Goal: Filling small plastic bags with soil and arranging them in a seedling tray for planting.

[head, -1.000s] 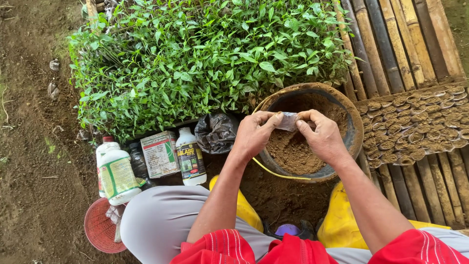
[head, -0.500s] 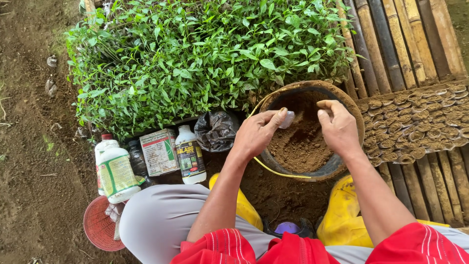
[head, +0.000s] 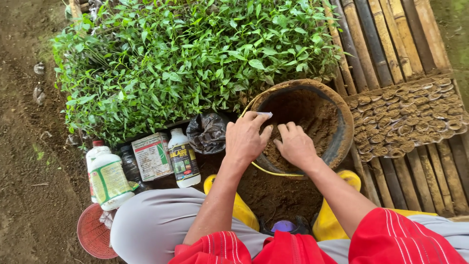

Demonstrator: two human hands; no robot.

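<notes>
Both my hands are inside a round brown bucket (head: 345, 128) partly filled with dark soil (head: 312, 117). My left hand (head: 245, 139) pinches a small clear plastic bag (head: 264, 115) near the bucket's left rim. My right hand (head: 294, 144) is beside it, fingers curled down into the soil, palm hidden. Whether it holds soil I cannot tell.
A dense bed of green seedlings (head: 195, 58) lies beyond the bucket. Small soil-filled bags (head: 405, 115) lie in rows on bamboo slats (head: 386, 39) at right. White bottles (head: 108, 178) (head: 182, 157), a box (head: 152, 156), a black bag (head: 207, 133) and a red lid (head: 94, 237) sit at left. Yellow boots (head: 337, 215) show below.
My hands have separated and dropped from above the bucket into it. The right hand let go of the small bag and went down into the soil; the left keeps the bag.
</notes>
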